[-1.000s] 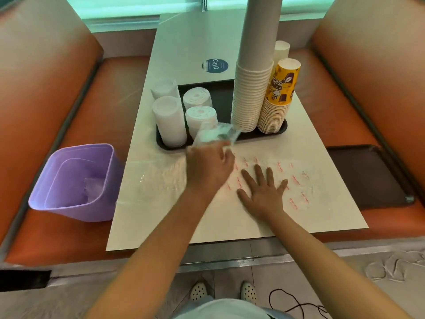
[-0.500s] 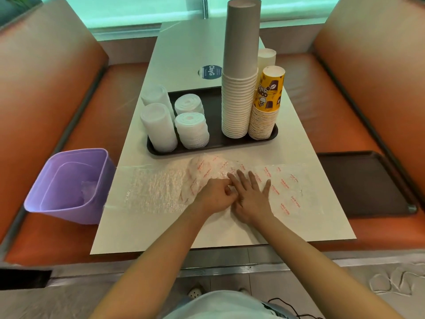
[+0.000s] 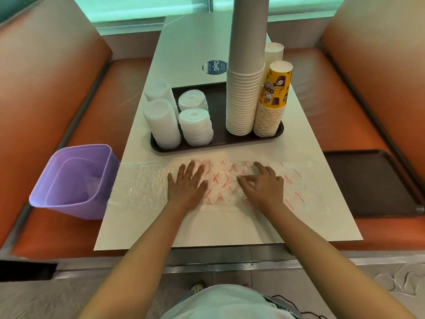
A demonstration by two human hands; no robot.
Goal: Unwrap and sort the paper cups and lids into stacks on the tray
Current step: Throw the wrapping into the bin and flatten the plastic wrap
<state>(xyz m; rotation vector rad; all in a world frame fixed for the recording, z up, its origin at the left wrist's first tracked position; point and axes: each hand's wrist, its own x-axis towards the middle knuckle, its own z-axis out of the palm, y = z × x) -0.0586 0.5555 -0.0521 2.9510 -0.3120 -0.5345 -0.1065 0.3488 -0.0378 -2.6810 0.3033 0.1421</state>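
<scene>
Both hands rest apart on the clear plastic wrapper (image 3: 230, 183), the left hand (image 3: 187, 184) flat with fingers spread, the right hand (image 3: 262, 184) loosely curled, the sheet's long axis running side to side beneath them, just short of the tray (image 3: 216, 143) of stacked cups and lids beyond the fingertips.

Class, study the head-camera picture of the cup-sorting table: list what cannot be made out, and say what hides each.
- Top of the tall grey paper cup stack: cut off by the upper edge of the head view.
- Plain white cup stack: mostly behind the yellow printed cup stack.
- Red lettering on the clear plastic wrapper: too small and blurred to read.
- Contents of the purple plastic bin: indistinct.
</scene>
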